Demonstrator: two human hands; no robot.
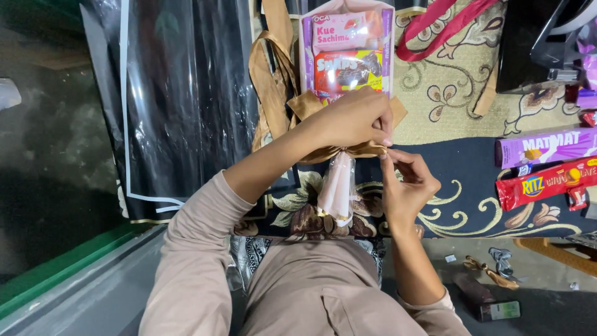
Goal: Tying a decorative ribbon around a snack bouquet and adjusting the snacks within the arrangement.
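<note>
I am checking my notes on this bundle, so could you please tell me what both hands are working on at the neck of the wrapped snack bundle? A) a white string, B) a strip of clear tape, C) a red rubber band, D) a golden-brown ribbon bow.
D: the left hand covers and the right hand pinches a golden-brown ribbon bow tied where the clear wrap of the snack bundle gathers.

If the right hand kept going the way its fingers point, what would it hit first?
Probably the gold ribbon bow, which the right hand already nearly touches; just beyond it is the left hand. Depth is hard to judge.
</note>
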